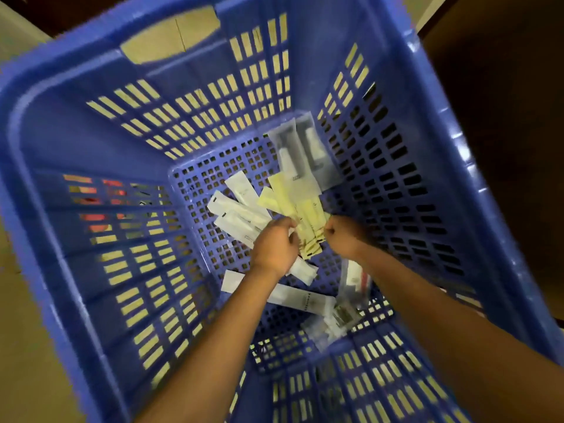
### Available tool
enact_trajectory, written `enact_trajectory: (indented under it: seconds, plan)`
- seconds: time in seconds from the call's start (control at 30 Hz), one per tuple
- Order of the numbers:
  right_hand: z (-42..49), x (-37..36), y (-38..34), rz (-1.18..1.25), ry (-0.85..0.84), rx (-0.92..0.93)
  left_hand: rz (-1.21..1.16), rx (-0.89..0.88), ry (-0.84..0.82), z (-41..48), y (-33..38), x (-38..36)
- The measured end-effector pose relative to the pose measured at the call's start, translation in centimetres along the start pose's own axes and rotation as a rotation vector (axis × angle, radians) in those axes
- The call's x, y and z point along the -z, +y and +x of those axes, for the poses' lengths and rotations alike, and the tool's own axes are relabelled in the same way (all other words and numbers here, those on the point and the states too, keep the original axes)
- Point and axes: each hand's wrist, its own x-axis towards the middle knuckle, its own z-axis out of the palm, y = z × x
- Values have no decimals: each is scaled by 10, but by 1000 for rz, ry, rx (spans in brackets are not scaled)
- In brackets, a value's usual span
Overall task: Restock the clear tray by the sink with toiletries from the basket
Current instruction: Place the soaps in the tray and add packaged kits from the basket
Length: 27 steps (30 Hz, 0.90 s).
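Note:
I look straight down into a deep blue slotted basket. On its floor lie several toiletry packets: white sachets, pale yellow sachets, and clear bags holding small tubes. Both arms reach in. My left hand grips a fan of white and yellow sachets. My right hand has its fingers curled and pinches the right edge of the yellow sachets. A long white sachet lies under my left forearm. The clear tray and the sink are out of view.
More clear packets and small wrapped items lie near the basket's front right corner. Beige floor shows on the left, dark wood on the right. The basket walls stand high around both hands.

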Motion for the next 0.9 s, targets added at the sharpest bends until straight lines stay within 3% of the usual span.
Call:
enact_trajectory:
  seconds: [0.2, 0.33, 0.43, 0.6, 0.77, 0.9]
  plan:
    - [10, -18, -5, 163, 46, 68, 11, 65, 160, 12, 9, -17]
    - [3, -26, -6, 347, 33, 53, -25, 132, 200, 13, 14, -19]
    - [-10, -29, -8, 494, -31, 151, -55, 156, 202, 12, 16, -18]
    - [-32, -22, -10, 336, -31, 232, -146, 295, 117, 3, 21, -5]
    - [-57, -12, -15, 92, -46, 301, -537, 477, 64, -12, 18, 3]
    - [-55, -8, -13, 145, -57, 288, -742, 496, 43, -24, 12, 1]
